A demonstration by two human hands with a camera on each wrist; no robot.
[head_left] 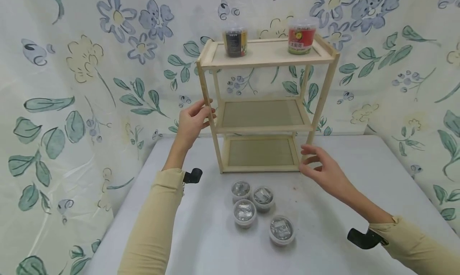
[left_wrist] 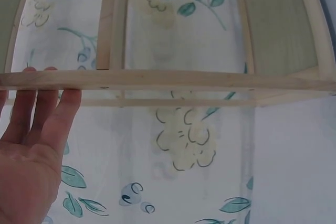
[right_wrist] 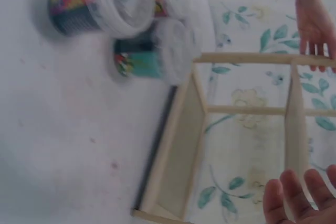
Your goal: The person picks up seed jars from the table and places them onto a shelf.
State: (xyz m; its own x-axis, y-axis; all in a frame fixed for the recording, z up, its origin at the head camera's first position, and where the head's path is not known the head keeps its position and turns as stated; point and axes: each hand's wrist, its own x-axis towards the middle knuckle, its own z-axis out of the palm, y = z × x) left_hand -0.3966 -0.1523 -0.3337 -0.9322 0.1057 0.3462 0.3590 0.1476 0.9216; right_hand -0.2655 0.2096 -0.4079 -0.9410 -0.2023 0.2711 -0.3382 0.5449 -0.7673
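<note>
A three-tier wooden shelf [head_left: 266, 62] stands upright on the table in the head view. My left hand [head_left: 190, 121] grips its front left post, with the fingers curled past the bar; in the left wrist view, fingertips overlap that post [left_wrist: 173, 80]. Beside the lower front right post is my right hand [head_left: 327, 174], its fingers spread and slightly bent. Those fingers hold nothing in the right wrist view, where the right hand [right_wrist: 302, 200] shows at the lower edge. On the top tier sit a dark-labelled plastic tub [head_left: 235, 42] and a red-labelled tub [head_left: 301, 38].
Several lidded tubs [head_left: 281, 230] stand on the white table [head_left: 212, 243] in front of the shelf, with silvery packets under their clear lids. A flowered curtain [head_left: 140, 87] hangs close behind and around the table.
</note>
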